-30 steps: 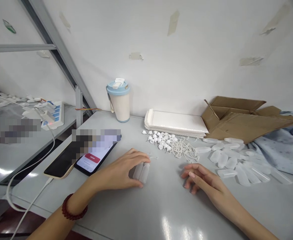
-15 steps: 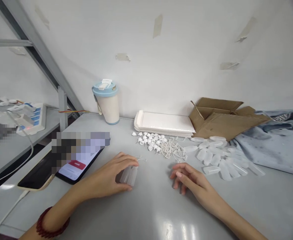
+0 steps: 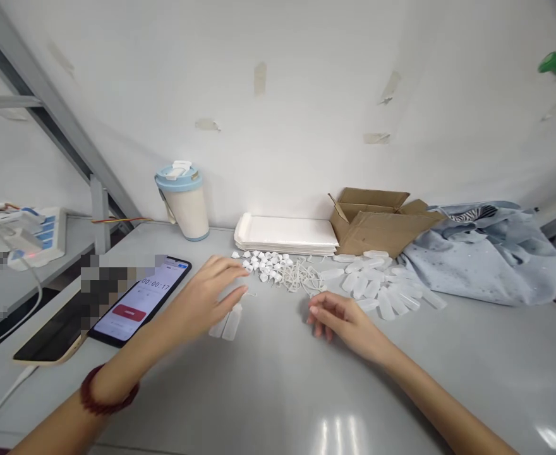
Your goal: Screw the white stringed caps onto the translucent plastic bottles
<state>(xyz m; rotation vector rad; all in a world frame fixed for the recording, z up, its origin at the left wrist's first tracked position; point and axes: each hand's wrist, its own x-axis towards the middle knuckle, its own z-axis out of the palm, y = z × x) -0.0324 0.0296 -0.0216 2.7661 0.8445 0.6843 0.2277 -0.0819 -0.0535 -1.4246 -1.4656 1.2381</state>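
My left hand (image 3: 211, 292) hovers with its fingers apart, holding nothing, just above a few translucent plastic sleeves (image 3: 231, 323) that lie on the table, partly behind it. Past its fingertips is a pile of small white caps (image 3: 266, 264). Beside the caps lies a tangle of thin white cords (image 3: 301, 275). My right hand (image 3: 332, 316) rests near the cords, fingers loosely curled and somewhat spread, with nothing visible in it. To its upper right, many more translucent sleeves (image 3: 392, 301) are spread in a loose heap.
A stack of white padded envelopes (image 3: 290, 232) and an open cardboard box (image 3: 382, 230) stand along the wall. Light blue fabric (image 3: 486, 265) lies at right. On the left are a cup (image 3: 186, 205), a phone showing a timer (image 3: 138, 306), another phone (image 3: 45, 338) and a power strip (image 3: 45, 234).
My left hand has let go of the translucent sleeves and lifted up from them; they now lie on the table. The whole view has shifted toward the right. My right hand keeps a similar pose.
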